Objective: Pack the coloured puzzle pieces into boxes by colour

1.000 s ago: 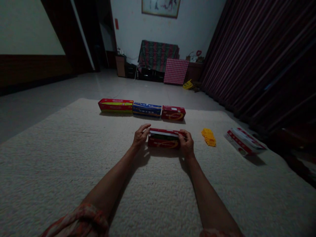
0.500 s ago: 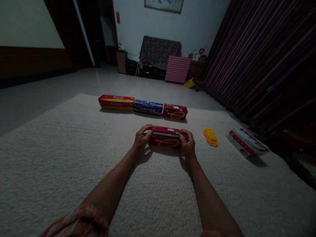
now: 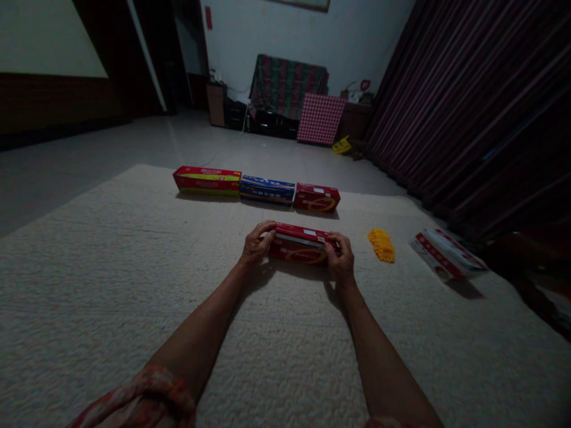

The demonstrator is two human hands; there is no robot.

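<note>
A long red box (image 3: 298,254) with a yellow curved mark lies on the pale quilted mat (image 3: 285,345), straight in front of me. A light strip runs along its upper front edge. My left hand (image 3: 257,242) grips the box's left end, and my right hand (image 3: 341,257) grips its right end, thumbs on the front face. Behind it three boxes stand end to end in a row: a red and yellow-green box (image 3: 209,182), a blue box (image 3: 267,191) and a smaller red box (image 3: 316,198).
Right of my hands lies a bundle of yellow plastic pieces (image 3: 381,245). Farther right is a white and red carton (image 3: 448,255). Dark curtains (image 3: 428,101) hang along the right side. A checked pink panel (image 3: 320,119) leans by the far wall.
The view has tilted slightly downward, so the background sits higher. Both hands stay on the ends of the red box, which looks nearly unmoved on the mat.
</note>
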